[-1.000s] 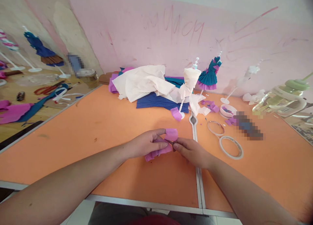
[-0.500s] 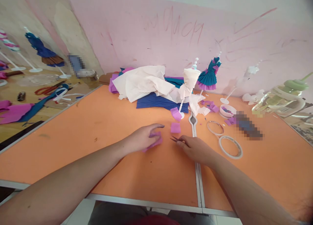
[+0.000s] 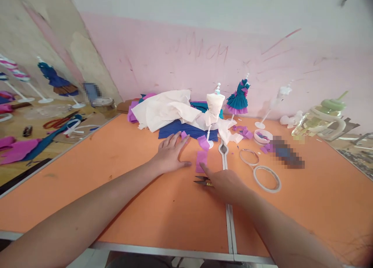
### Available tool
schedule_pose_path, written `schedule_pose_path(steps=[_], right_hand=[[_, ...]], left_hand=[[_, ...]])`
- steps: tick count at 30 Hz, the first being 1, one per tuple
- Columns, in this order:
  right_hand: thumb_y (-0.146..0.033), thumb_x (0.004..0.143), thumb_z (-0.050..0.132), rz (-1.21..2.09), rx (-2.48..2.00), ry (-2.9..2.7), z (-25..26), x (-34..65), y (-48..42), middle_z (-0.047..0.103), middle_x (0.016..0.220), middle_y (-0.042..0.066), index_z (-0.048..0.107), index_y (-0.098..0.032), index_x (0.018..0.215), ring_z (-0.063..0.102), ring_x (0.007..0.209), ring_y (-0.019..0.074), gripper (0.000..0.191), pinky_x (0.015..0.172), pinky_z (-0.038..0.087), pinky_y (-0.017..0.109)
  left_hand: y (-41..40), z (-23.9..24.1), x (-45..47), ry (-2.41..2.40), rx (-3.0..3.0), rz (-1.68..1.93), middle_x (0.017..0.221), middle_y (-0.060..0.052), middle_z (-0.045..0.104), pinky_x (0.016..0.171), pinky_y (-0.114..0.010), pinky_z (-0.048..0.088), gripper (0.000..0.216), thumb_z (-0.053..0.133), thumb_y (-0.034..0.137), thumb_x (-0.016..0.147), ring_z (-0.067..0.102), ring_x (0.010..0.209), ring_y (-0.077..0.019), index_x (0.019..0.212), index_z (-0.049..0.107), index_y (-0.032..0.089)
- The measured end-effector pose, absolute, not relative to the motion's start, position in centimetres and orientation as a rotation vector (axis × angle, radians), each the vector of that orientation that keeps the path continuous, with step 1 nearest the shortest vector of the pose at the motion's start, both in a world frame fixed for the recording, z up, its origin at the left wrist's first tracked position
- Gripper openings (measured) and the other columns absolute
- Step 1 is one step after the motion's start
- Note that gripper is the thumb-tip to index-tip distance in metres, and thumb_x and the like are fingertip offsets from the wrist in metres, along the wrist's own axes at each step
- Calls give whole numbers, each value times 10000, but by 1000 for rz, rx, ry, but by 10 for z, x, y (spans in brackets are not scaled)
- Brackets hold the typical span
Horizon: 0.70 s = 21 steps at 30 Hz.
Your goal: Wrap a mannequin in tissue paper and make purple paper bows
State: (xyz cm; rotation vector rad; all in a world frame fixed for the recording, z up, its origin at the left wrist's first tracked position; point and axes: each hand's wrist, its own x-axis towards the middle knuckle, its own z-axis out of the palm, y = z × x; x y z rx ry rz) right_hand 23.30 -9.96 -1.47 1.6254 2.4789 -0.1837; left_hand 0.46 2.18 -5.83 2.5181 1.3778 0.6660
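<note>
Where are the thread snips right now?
In the head view, slightly right of centre: the thread snips are in the right hand, pointing left, just below the nearest purple piece and left of the table seam.

Looks like thin matt paper, approx. crepe type, in the purple strip (image 3: 201, 159), crinkled in the teal mini dress (image 3: 238, 101); creased & matt in the white sheet (image 3: 164, 109) (paper or cloth, can't tell), matt w/ fine folds in the blue pc (image 3: 175, 128). Reads as smooth dark metal w/ gold-col. bits on the snips (image 3: 208, 184), dull grey metal on the edge trim (image 3: 163, 253), smooth lam.-type finish w/ slight sheen on the orange desk (image 3: 140, 217). Seems semi-glossy white plastic for the dress-form stand (image 3: 211, 144), clear shiny plastic for the jug (image 3: 309, 123), matt scuffed paint on the pink wall (image 3: 145, 54).
</note>
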Motion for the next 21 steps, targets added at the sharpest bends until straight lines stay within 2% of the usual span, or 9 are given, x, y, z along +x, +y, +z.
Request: schedule_pose_path(steps=[2,4,5,7,10,13,16,18,21], right_hand=[[-275,875,493,-130,1622,2455,-13,235,-98,688,721,31,56,-245,1511,617,568,205,773,478,302,262],[-163,824,507,-104,1616,2433,-10,236,-97,669,675,24,124,-256,1500,605,543,199,782,476,301,263],[-140,812,503,-106,1611,2433,-8,236,-98,666,671,26,190,-268,1481,607,547,200,750,481,306,265],[-131,818,479,-120,1606,2459,-4,236,-100,674,698,32,315,-294,1418,617,575,201,643,502,320,270],[-144,838,450,-135,1644,2542,-2,234,-103,692,782,23,430,-327,1322,628,640,196,518,537,334,272],[-164,871,420,-102,1778,2568,-2,239,-98,694,892,25,469,-337,1284,640,752,195,451,567,344,264],[-172,894,406,59,2199,2408,1,271,-82,669,1030,29,522,-368,1240,630,877,191,413,614,367,255],[-243,881,467,118,2582,2059,4,312,-70,666,1032,33,555,-381,1226,627,886,202,382,637,387,262],[-326,899,445,190,2843,1682,6,381,-59,665,1008,131,578,-271,1243,625,815,242,374,658,418,330]], left_hand=[[16,-56,6,1327,2666,721,1536,-94,269,1088,-563,246,787,624,622,728,253,1384,-378,1412,385,314],[7,-53,8,1211,2755,717,1461,-79,408,1081,-526,275,562,513,532,857,363,1332,-324,1369,445,311],[3,-51,10,1131,2784,688,1417,-75,468,1083,-509,281,530,484,506,883,406,1303,-301,1371,439,303],[-3,-48,13,901,2840,564,1359,-55,535,1088,-463,297,532,477,490,894,449,1270,-267,1388,414,302],[-6,-50,16,589,2912,344,1375,-18,526,1067,-398,344,475,466,478,903,469,1258,-231,1361,448,354],[-4,-58,15,730,2970,346,1413,-42,482,1073,-470,318,429,409,459,929,405,1313,-276,1335,490,344],[0,-63,9,974,2960,407,1422,-103,453,1074,-559,269,516,397,489,924,308,1362,-336,1393,429,275],[1,-62,6,1022,2944,422,1413,-111,455,1074,-548,275,556,412,505,914,328,1345,-328,1414,396,261],[1,-56,3,1010,2927,496,1380,-104,481,1076,-492,297,533,423,481,916,392,1295,-291,1397,416,250]])
